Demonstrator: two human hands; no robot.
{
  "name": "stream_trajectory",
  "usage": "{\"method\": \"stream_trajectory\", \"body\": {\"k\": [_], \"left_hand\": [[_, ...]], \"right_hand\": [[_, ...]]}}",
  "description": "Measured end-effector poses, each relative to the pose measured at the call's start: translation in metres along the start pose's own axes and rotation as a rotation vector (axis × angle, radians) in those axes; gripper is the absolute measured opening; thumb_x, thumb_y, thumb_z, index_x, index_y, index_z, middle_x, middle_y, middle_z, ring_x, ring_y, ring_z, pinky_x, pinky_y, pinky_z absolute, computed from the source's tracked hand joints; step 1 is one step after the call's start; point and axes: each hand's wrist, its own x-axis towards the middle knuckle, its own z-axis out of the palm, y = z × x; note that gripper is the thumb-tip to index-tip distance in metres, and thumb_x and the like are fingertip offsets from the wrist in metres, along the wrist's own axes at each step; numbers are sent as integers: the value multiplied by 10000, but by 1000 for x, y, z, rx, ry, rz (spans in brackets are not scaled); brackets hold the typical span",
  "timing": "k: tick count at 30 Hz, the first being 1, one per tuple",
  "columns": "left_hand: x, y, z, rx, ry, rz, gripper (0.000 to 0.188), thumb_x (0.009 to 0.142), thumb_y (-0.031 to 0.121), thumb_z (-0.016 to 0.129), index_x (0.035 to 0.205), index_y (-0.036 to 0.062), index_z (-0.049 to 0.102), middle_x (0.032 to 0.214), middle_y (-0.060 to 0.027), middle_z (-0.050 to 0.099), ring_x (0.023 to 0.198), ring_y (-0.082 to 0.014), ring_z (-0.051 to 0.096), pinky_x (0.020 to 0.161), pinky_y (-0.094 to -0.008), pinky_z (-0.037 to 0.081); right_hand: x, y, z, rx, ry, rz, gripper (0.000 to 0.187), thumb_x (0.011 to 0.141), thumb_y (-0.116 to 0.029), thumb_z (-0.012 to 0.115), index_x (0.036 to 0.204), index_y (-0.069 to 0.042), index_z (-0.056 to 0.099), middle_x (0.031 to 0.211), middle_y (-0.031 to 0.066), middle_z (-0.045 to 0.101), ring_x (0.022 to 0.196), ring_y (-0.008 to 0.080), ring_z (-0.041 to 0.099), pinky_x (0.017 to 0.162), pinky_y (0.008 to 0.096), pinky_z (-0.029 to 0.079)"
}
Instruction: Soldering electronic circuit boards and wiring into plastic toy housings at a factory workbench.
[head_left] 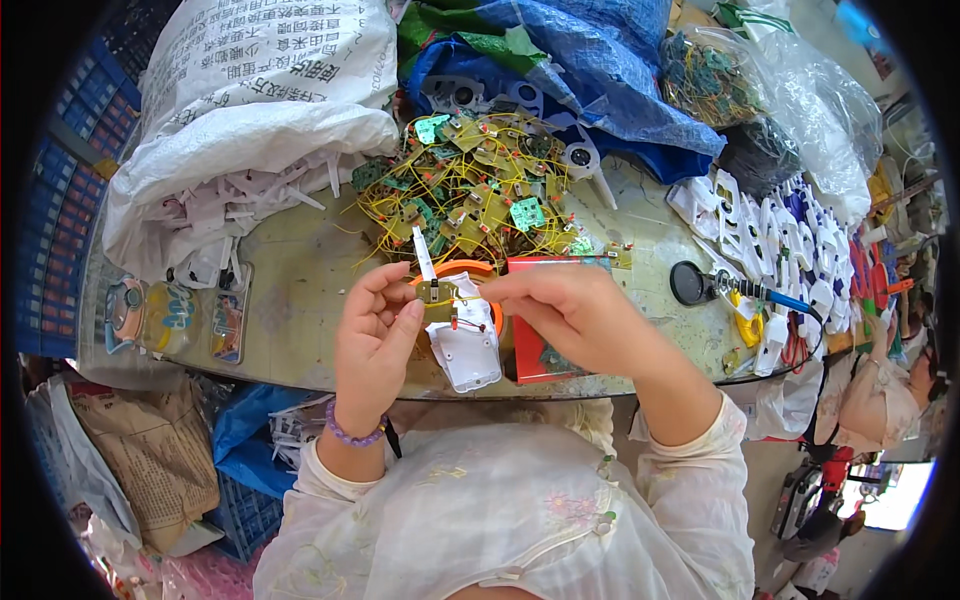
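Between the thumb and fingers of my left hand (378,330) is a small olive circuit board (436,291). My right hand (570,310) reaches in from the right, its fingertips pinched on a thin yellow wire (465,298) that runs to the board. Just below them a white plastic casing (465,358) lies tilted, with a small red-ended part and dark wire near its upper end. Partly hidden under the casing is an orange ring-shaped rim (468,267). A narrow white plastic strip (423,254) points up beyond the board.
Beyond my hands rises a heap of wired circuit boards (475,190). A red tray (535,350) lies under my right hand. On the right are a soldering iron (770,293), a round black piece (689,283) and stacked white casings (790,250). A white sack (250,130) stands left.
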Motion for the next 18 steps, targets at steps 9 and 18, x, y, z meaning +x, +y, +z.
{"method": "stream_trajectory", "body": {"k": [9,18], "left_hand": [[0,-5,9,-24,15,-4,292,928,5,574,1216,8,525,1055,-52,585,929,-96,573,808,-228,486],[1,7,15,804,111,543,371,815,-60,591,1179,10,579,1153,-123,608,1112,-261,580,943,-344,459]], "right_hand": [[-24,-10,23,-408,282,-25,147,799,-49,686,945,-45,668,799,105,674,689,281,647,608,373,509],[-30,-17,35,-413,299,-168,176,750,19,681,908,-53,651,773,74,652,685,262,631,626,372,486]]}}
